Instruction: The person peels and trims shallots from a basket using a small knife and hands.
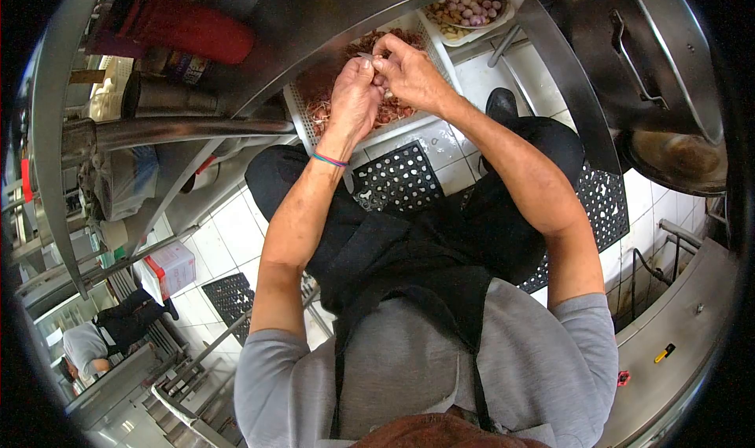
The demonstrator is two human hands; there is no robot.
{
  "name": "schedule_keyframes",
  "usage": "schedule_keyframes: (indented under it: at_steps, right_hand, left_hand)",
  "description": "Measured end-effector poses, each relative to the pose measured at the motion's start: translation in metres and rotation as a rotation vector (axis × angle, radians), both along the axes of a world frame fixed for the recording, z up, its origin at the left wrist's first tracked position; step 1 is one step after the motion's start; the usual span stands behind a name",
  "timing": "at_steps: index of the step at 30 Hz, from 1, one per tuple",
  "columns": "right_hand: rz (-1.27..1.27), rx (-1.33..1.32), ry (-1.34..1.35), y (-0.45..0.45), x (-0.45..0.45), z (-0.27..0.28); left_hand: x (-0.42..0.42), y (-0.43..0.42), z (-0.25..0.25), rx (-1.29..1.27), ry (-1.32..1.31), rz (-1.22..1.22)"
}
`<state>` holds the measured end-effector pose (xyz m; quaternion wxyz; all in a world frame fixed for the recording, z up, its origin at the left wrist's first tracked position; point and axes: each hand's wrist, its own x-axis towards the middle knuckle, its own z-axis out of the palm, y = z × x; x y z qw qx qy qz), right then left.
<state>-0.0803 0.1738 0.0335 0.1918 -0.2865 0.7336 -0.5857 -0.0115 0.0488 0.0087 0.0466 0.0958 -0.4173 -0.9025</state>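
Both hands meet over a white perforated crate [295, 118] that holds many small reddish-brown pieces, perhaps shallots or their skins. My left hand [355, 94], with coloured bands at the wrist, has its fingers pinched together near the crate's middle. My right hand [413, 77] touches it from the right, thumb and forefinger closed. Between the fingertips is a small pale piece, too small to name surely, and something thin and greyish, perhaps a blade. Behind the right hand, a second white container [507, 12] holds purple and yellowish peeled bulbs.
A steel counter edge passes above the crate. Black perforated mats [401, 177] lie on white tiles. At right are a large steel pot [629, 55] and a pan [680, 161]. A red-and-white box [169, 271] stands at left; another person [102, 334] is at far lower left.
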Motion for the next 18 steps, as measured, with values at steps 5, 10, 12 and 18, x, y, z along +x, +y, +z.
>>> schedule_keyframes:
  at_steps: [5, 10, 12, 18]
  right_hand:
    - [0.067, -0.299, -0.402, 0.003, -0.006, -0.001]
    - [0.187, -0.373, -0.895, 0.023, -0.012, 0.030]
    - [0.174, -0.345, -0.897, 0.025, -0.012, 0.030]
    - [-0.003, -0.233, -0.862, 0.023, -0.013, 0.018]
  left_hand:
    - [-0.003, -0.013, 0.014, 0.116, -0.008, -0.135]
    - [-0.004, -0.037, 0.030, 0.150, 0.006, -0.368]
    - [-0.002, -0.033, 0.028, 0.130, -0.038, -0.323]
    - [0.000, -0.024, 0.029, 0.057, -0.087, -0.269]
